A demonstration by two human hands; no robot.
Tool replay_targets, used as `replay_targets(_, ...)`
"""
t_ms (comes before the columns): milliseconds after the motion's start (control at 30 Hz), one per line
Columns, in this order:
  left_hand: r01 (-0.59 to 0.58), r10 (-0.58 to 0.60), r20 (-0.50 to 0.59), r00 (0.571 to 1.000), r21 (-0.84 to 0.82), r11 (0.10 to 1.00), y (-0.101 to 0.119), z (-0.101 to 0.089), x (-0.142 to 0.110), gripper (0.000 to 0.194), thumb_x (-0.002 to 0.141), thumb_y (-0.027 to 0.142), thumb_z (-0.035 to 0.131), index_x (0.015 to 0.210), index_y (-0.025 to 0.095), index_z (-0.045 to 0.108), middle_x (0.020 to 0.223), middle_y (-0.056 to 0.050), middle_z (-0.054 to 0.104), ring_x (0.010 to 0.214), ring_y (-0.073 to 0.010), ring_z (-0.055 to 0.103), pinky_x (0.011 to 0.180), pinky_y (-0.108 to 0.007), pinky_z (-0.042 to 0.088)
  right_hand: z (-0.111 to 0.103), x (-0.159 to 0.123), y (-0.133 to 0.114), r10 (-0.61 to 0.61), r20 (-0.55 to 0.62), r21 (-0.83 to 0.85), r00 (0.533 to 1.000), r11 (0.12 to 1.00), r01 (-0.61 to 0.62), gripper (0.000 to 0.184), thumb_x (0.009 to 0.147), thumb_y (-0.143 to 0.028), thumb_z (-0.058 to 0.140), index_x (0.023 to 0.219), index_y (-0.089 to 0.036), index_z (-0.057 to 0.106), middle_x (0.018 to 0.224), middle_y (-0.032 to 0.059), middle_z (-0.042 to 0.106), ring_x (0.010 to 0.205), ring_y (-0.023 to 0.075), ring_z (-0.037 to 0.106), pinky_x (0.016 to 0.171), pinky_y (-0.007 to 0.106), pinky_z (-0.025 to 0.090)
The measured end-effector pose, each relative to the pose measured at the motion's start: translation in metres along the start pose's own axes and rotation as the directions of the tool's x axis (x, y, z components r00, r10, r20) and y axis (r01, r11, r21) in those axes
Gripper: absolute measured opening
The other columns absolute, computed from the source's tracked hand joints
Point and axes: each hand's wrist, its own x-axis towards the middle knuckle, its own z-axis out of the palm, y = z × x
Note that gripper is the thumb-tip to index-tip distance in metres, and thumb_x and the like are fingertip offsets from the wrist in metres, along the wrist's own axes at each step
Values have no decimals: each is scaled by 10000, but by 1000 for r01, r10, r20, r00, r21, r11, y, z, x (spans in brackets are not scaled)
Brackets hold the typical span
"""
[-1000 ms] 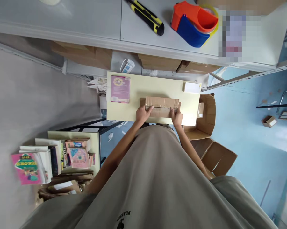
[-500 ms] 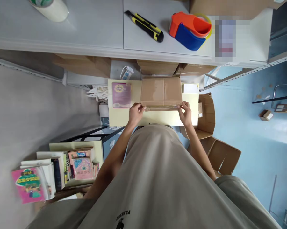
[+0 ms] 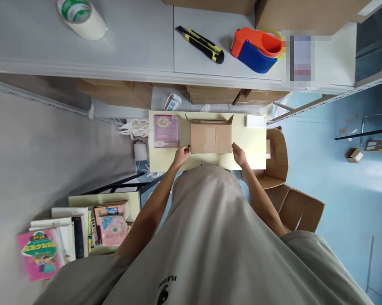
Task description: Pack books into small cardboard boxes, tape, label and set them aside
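A brown cardboard box (image 3: pixel 211 137) with a strip of clear tape across it sits on the pale yellow tabletop (image 3: pixel 249 146), its far flaps sticking up. At its near left corner, my left hand (image 3: pixel 181 156) has its fingers closed against the side. My right hand (image 3: pixel 239 155) is at the near right corner, fingers likewise pressed to the side; the fingertips of both are partly hidden. Left of the box lies a purple book (image 3: pixel 166 131). A small white box (image 3: pixel 255 121) is at the table's far right.
On the grey shelf (image 3: pixel 136 51) ahead are a tape roll (image 3: pixel 89 23), a utility knife (image 3: pixel 203 45) and an orange-and-blue tape dispenser (image 3: pixel 257 48). Open cartons (image 3: pixel 278 156) stand on the floor at right. Books (image 3: pixel 40 254) are stacked at lower left.
Both hands have left the box's near flap edge and moved to its two sides. That near edge now looks folded down, and the far flaps stand up more visibly. The view has shifted slightly.
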Motion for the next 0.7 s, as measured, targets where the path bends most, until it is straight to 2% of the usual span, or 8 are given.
replay_targets(67,-10,9,-32,999,-11,1000,9,-2,18,518,871,167,660,1354,157,847,1377,-193,874,1306,-320,831,1207,-483,647,-6,19,-7,79,-47,104,996,992,-74,728,1083,-546,535,1593,-48,686,1568,311,781,1374,293,781,1207,528,640)
replay_targets(133,-33,29,-69,997,-57,998,22,-1,37,570,879,160,666,1431,163,808,1474,-203,839,1394,-332,804,1241,-485,630,-8,35,-18,134,-65,181,989,976,-121,777,1085,-611,549,1624,-64,663,1636,304,742,1419,296,761,1208,529,639)
replay_targets(267,-87,71,-112,991,-146,985,43,1,51,628,916,194,651,1536,157,743,1500,-194,828,1437,-332,783,1257,-453,617,-8,45,-40,137,-32,234,990,964,-126,933,1029,-790,641,1588,-46,696,1613,316,745,1398,331,773,1162,481,662)
replay_targets(400,-163,134,-165,977,-177,971,50,-6,28,732,933,251,642,1661,174,648,1557,-173,790,1382,-289,790,1222,-415,626,-21,21,-53,35,-57,199,998,980,-23,1058,1002,-870,639,1683,-61,628,1688,314,692,1432,364,766,1223,498,628)
replay_targets(533,-245,202,-187,961,-246,938,50,-5,-8,776,888,261,687,1661,233,628,1571,-158,773,1388,-285,772,1153,-416,658,-31,-8,-55,-14,-83,174,996,984,29,1045,1045,-907,534,1719,-109,585,1699,296,686,1445,370,761,1221,517,625)
replay_targets(600,-216,171,-191,967,-252,943,50,2,-20,752,837,242,709,1587,231,663,1554,-160,777,1416,-294,758,1150,-418,659,-28,-17,-52,-8,-57,202,998,979,19,1029,1037,-931,494,1655,-119,627,1663,286,712,1457,370,749,1220,514,624)
replay_targets(700,-42,3,-153,988,-252,967,45,14,-29,615,803,226,722,1418,197,719,1459,-168,810,1331,-310,792,1145,-437,662,-19,-22,-44,75,-2,204,997,976,-73,989,986,-986,490,1405,-127,743,1463,265,815,1382,393,754,1194,534,628)
